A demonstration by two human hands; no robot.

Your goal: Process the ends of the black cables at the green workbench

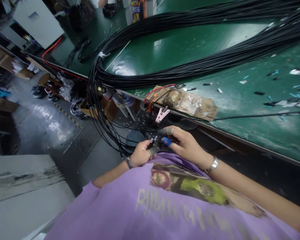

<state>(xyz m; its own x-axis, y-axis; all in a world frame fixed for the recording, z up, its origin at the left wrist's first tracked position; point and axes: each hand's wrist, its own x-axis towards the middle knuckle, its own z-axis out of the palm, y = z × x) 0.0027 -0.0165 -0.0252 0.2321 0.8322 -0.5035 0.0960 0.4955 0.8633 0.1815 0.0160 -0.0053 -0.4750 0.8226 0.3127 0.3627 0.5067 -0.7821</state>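
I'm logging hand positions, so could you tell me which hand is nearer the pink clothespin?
Right. The right hand sits just below the pink clothespin; the left hand is farther down-left.

Purple short-sleeve cotton T-shirt (130, 213) w/ faded cream lettering & green-maroon print; dark wristwatch (128, 162) on left wrist; silver metal bracelet (213, 164) on right; blue fingertip cot (166, 141) & grey finger cots, right hand (187, 145).

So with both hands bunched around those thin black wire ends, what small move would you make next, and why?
Probably draw one wire end clear with the right hand while the left hand steadies the rest. The hands meet close over the lap, several thin wires crowd between the fingers, and what the grip holds is too small to tell.
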